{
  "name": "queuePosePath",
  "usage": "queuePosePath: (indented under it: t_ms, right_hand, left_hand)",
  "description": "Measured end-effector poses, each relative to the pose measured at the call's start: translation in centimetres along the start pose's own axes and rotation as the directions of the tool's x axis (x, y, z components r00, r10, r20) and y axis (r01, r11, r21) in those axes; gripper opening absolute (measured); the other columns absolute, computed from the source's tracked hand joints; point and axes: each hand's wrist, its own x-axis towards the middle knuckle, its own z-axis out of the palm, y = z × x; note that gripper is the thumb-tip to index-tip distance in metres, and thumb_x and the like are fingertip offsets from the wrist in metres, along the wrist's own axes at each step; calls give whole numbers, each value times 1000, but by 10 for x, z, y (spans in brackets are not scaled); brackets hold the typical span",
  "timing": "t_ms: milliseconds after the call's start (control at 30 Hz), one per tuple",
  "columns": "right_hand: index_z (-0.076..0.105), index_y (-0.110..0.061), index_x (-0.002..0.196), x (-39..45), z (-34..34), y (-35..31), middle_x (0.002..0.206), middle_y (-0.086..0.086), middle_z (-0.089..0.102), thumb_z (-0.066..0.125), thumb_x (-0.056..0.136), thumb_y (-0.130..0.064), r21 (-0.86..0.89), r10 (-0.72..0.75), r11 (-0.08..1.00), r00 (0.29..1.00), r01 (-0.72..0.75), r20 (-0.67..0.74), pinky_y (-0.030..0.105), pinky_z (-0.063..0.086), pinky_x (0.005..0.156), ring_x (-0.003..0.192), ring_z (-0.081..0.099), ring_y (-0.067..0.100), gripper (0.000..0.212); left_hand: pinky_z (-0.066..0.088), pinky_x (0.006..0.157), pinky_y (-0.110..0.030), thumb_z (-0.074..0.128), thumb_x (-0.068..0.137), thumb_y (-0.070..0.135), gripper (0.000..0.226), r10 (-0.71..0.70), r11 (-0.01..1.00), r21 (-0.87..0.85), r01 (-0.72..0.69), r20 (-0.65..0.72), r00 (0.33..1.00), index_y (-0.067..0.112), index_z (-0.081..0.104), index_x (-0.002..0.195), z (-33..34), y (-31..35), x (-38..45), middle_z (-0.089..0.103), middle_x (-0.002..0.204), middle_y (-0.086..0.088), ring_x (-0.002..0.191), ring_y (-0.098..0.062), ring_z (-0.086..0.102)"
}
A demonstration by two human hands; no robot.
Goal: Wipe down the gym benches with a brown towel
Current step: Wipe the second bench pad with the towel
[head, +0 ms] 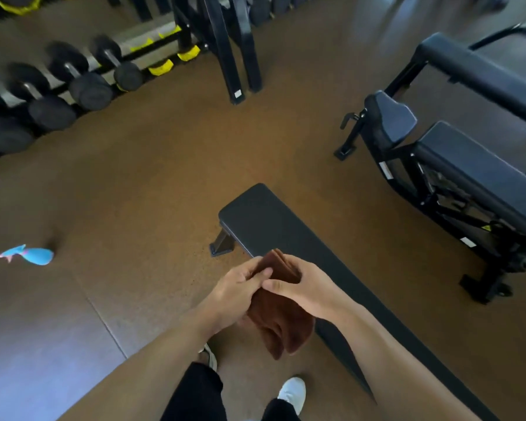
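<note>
A folded brown towel [281, 323] hangs between both hands, above the floor at the near left edge of a flat black bench [271, 223]. My left hand [236, 294] pinches its upper left part with thumb on top. My right hand [305, 285] grips the top from the right. The towel's lower folds droop below the hands. The flat bench runs from the centre towards the lower right. A second, adjustable black bench [474, 168] stands at the right.
A dumbbell rack [73, 83] with several black dumbbells lines the far left. Black machine legs [234, 56] stand at the top centre. A blue spray bottle [32, 255] lies on the brown floor at the left. My white shoes [292, 393] are below.
</note>
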Motion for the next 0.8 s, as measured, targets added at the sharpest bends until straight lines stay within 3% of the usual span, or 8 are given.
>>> queuePosePath:
  t_ms: [133, 233, 300, 400, 500, 567, 667, 800]
  right_hand:
    - [66, -45, 99, 39, 22, -44, 94, -17, 74, 78, 84, -61, -106, 1, 994, 994, -12, -109, 31, 63, 82, 87, 72, 3, 25]
    - [67, -33, 93, 70, 43, -82, 86, -8, 71, 67, 97, -53, -203, -78, 978, 982, 42, -171, 46, 58, 76, 78, 68, 12, 20]
    - [66, -28, 94, 85, 55, -112, 86, -5, 69, 62, 102, -50, -224, -140, 969, 977, 102, -160, 48, 55, 77, 78, 66, 15, 23]
    - [66, -24, 93, 104, 54, -163, 86, 0, 68, 63, 103, -42, -150, -211, 971, 963, 187, -168, 37, 51, 71, 76, 65, 16, 21]
    - [67, -20, 87, 119, 33, -206, 80, 6, 69, 65, 103, -29, 20, -240, 967, 932, 255, -270, 31, 48, 66, 69, 64, 17, 19]
    - [71, -24, 82, 133, 11, -227, 78, 2, 71, 65, 102, -22, 220, -179, 935, 905, 279, -386, 33, 55, 69, 73, 69, 16, 21]
    - [77, -21, 92, 163, -23, -238, 97, 12, 78, 65, 101, -24, 516, 8, 809, 873, 281, -487, 47, 62, 86, 89, 76, 28, 15]
    - [76, -13, 112, 221, -57, -230, 113, 17, 78, 66, 101, -29, 658, 211, 701, 801, 275, -560, 56, 59, 97, 106, 75, 36, 22]
  left_hand:
    - [58, 90, -31, 51, 107, 32, 22, 21, 999, 37, -20, -40, 999, 41, 72, 110, -68, 9, 18, 77, 102, 11, 99, -12, 73]
    - [57, 85, -38, 52, 106, 39, 21, 6, 999, 44, -4, -62, 998, 37, 71, 97, -126, 12, 31, 76, 92, 6, 88, -13, 72]
    - [58, 80, -35, 56, 103, 43, 15, 39, 991, 126, -38, -8, 999, 35, 69, 104, -164, 17, 37, 76, 94, 6, 85, -10, 72]
    - [54, 72, -16, 75, 92, 33, 19, -1, 949, 309, -57, 183, 983, 36, 67, 109, -212, 29, 51, 75, 89, 23, 79, 4, 70]
    - [54, 86, -22, 84, 84, 31, 20, -94, 901, 434, -10, 217, 972, 36, 76, 102, -247, 37, 80, 77, 95, 18, 87, 3, 70]
    - [53, 88, -25, 81, 87, 30, 17, -130, 921, 387, 35, 221, 967, 34, 79, 104, -263, 43, 102, 78, 98, 17, 91, 1, 71]
    - [50, 93, -26, 76, 91, 36, 28, -262, 961, 161, 225, 263, 929, 22, 77, 115, -280, 55, 129, 79, 110, 6, 104, -10, 74]
    - [39, 108, -39, 74, 91, 35, 47, -277, 919, -204, 337, 275, 921, 5, 69, 127, -308, 71, 170, 73, 127, -11, 120, -24, 68]
